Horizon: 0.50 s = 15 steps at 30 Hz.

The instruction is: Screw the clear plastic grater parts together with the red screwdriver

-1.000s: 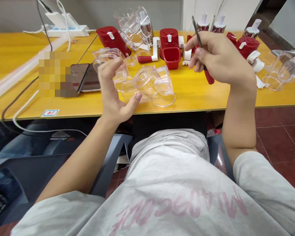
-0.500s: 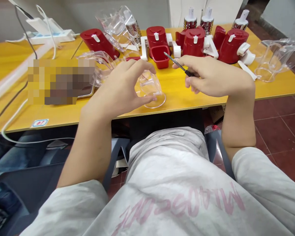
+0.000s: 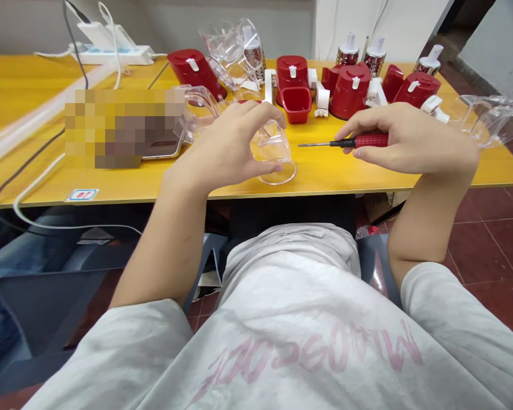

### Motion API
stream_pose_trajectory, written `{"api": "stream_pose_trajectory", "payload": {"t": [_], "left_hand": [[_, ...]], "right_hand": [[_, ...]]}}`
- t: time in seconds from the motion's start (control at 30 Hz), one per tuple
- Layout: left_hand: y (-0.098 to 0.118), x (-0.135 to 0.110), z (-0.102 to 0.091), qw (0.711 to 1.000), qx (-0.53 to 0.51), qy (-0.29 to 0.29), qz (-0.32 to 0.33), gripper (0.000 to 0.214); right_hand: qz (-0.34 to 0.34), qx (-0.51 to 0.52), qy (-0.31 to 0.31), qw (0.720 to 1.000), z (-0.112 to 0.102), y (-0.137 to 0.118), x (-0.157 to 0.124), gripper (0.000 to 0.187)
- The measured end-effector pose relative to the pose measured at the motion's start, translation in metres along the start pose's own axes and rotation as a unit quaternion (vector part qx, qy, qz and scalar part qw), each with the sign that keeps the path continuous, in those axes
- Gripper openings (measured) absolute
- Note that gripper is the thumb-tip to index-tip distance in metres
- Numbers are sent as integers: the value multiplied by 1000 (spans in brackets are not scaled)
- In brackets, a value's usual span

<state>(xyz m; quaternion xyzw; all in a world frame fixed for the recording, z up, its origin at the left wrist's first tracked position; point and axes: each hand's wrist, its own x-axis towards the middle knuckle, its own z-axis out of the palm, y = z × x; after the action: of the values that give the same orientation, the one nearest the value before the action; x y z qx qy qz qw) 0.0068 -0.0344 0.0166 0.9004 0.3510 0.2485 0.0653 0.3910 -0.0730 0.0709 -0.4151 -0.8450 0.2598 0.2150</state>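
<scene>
The left hand (image 3: 226,149) lies over a clear plastic housing (image 3: 273,156) at the near edge of the yellow bench (image 3: 34,176), fingers curled over its top and thumb against its lower side, gripping it. The housing rests on the bench with its round open end facing right.

The right hand (image 3: 406,142) is closed around the red handle of a small screwdriver (image 3: 346,142). The tool is held level just above the bench, its metal tip pointing left toward the housing and stopping short of it.

Behind the hands, a row of red plastic bases (image 3: 353,91) stands along the far half of the bench, with white cranks among them and metal drums with white caps (image 3: 349,52) at the back. More clear housings are piled at rear centre (image 3: 231,48) and at the right end (image 3: 487,117). A white power strip (image 3: 111,52) with cables sits at the far left. A pixelated patch covers the area left of the left hand.
</scene>
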Motion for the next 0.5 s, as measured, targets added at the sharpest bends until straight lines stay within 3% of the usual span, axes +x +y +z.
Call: {"api": "stream_pose_trajectory", "payload": {"t": [0.13,0.27,0.37,0.5], "left_hand": [[-2,0,0,1000,-6,-1,3,54],[2,0,-1,1000,-5,1,3,49],[5,-1,-2,1000,4,-5,-1,48],[3,1,0,1000,-6,-3,-2,54]], "right_hand": [[4,-41,-22,999,-6,3,1,25],[28,-1,-69,997,-2,8,13,36],[26,54,-68,996,1,17,21,34],[6,104,-78,991,-2,31,25,49]]}}
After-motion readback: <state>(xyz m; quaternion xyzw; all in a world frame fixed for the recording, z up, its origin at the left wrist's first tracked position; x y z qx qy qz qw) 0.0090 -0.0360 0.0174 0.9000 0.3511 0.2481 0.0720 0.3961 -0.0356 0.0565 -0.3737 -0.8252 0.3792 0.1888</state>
